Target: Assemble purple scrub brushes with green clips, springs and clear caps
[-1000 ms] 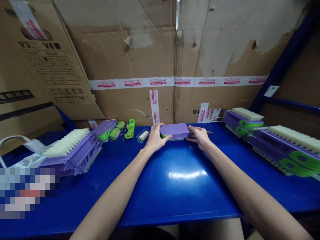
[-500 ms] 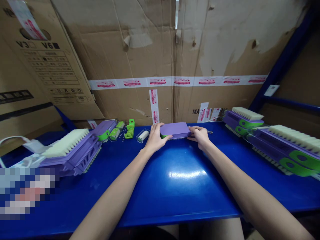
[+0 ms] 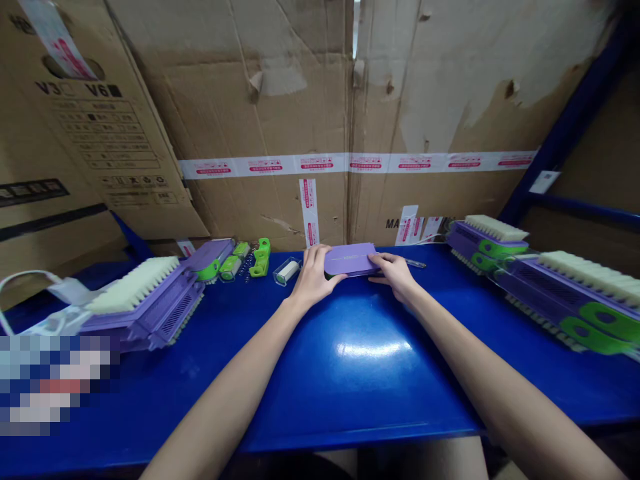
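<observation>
A flat purple brush with a green end lies at the back middle of the blue table; light lettering shows on its upper face. My left hand grips its left end, thumb along the near side and fingers over the far side. At the right end, my right hand holds it, with the thumb on the top edge and fingers at the near side. The brush's underside is hidden. Just right of my right hand lies a slim, pen-like tool. Left of my left hand is a small clear case with a whitish block inside.
Green plastic brackets, small springs and green-and-clear pieces lie farther left. Purple brushes with cream pads stand stacked at left and right. A cardboard wall closes off the back; a blue post rises at right.
The brush's upper face has turned and now shows lettering and a line. My right hand has shifted slightly left onto its edge, leaving more of the slim tool visible.
</observation>
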A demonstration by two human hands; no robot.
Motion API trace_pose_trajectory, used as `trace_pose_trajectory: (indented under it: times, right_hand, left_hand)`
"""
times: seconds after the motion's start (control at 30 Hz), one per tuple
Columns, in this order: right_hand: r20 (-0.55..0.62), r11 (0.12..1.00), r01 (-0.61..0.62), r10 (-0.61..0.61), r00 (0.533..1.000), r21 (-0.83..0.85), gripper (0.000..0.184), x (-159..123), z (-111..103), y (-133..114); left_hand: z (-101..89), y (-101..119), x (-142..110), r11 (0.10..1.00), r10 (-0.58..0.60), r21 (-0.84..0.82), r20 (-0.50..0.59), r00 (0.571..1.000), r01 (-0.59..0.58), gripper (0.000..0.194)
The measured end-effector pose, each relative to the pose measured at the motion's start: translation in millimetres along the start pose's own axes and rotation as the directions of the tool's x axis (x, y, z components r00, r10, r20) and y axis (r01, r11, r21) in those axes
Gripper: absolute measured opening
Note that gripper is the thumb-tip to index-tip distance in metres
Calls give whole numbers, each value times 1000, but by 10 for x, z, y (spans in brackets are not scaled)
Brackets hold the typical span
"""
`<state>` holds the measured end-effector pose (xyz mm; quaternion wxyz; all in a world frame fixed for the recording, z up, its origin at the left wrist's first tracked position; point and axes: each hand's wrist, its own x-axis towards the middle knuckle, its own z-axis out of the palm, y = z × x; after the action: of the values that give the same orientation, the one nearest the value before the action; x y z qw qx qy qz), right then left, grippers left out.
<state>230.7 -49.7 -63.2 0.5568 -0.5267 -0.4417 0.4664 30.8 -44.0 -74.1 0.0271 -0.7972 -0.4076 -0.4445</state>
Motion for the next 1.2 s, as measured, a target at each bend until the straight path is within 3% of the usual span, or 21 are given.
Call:
trace_pose_trajectory:
  times: [0.1, 0.17, 0.23, 0.3, 0.37, 0.4, 0.47, 0.57, 0.63, 0.73, 0.93, 1.0, 1.07, 1.2]
  right_hand:
    - [18, 994, 105, -106, 994, 7, 21, 35, -6, 39]
    - [-14, 957, 281, -283, 959, -79, 25, 55, -10, 45]
    - [-65, 824, 497, -532, 844, -272, 24, 60, -17, 32]
    - [-59, 600, 643, -751, 658, -476, 21, 50, -32, 7]
    - [20, 381, 705, -872, 488, -598, 18, 32, -56, -17]
    - [74, 289, 720, -901, 427, -631, 18, 21, -68, -27]
    - [191, 128, 727, -921, 339, -675, 18, -2, -86, -42]
    - [372, -78, 716, -890, 264, -694, 18, -43, -72, -50]
    - [494, -205, 712, -840, 224, -672, 19, -78, -29, -42]
    - [643, -339, 715, -739, 199, -611, 23, -143, 71, -14]
    - [772, -394, 742, -582, 254, -541, 27, -267, 236, 18]
    - [770, -367, 769, -590, 243, -524, 30, -281, 240, 9]
    - [718, -299, 777, -645, 263, -553, 36, -269, 206, -10]
    - [498, -63, 716, -760, 417, -696, 45, -153, 40, -37]
  left_hand:
    - [5, -5, -9, 1000, 12, 29, 0, 1000, -12, 67]
    - [16, -8, -19, 999, 5, 38, 19, 1000, -6, 72]
    - [33, -5, -30, 999, 9, 38, 54, 999, -11, 74]
    - [48, 7, -41, 999, 21, 37, 91, 996, -25, 71]
    - [57, 28, -48, 999, 26, 43, 109, 994, -31, 68]
    - [60, 40, -51, 998, 27, 46, 109, 994, -33, 66]
    - [62, 70, -53, 999, 35, 36, 102, 994, -39, 62]
    - [70, 117, -52, 999, 9, -51, 94, 996, -5, 58]
    - [84, 139, -48, 984, -66, -158, 93, 993, 80, 55]
    - [119, 130, -39, 920, -219, -305, 125, 968, 247, 43]
    - [174, -27, -8, 794, -359, -450, 196, 912, 409, 28]
    - [174, -65, -2, 773, -370, -470, 212, 904, 427, 24]
    - [167, -79, -2, 758, -360, -489, 239, 902, 432, 19]
    - [157, -77, -6, 770, -358, -461, 261, 897, 441, 18]
